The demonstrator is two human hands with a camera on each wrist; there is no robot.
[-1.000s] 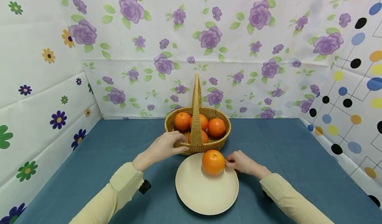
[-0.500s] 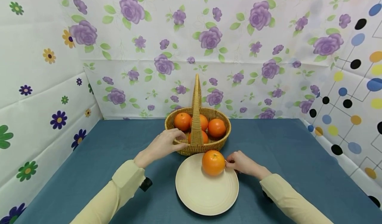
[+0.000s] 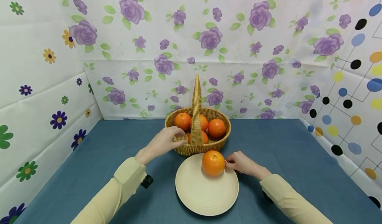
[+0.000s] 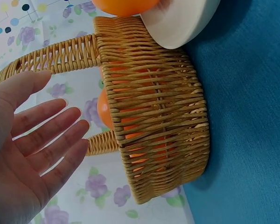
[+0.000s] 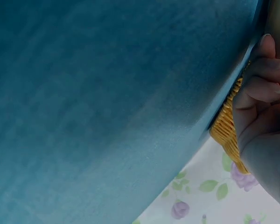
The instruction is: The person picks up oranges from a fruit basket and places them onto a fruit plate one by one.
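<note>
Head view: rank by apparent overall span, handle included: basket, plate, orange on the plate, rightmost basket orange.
1. Basket
2. Plate
3. Orange on the plate
4. Rightmost basket orange; farther from the camera, so real size unsure

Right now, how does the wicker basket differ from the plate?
The wicker basket is deep, woven and golden brown; the plate is shallow, smooth and cream. The basket has a tall arched handle; the plate has none. Four oranges show inside the basket, but just one on the plate. Both bear fruit.

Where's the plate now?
In the head view, the plate lies just in front of the wicker basket, with the right hand at its upper right rim.
</note>
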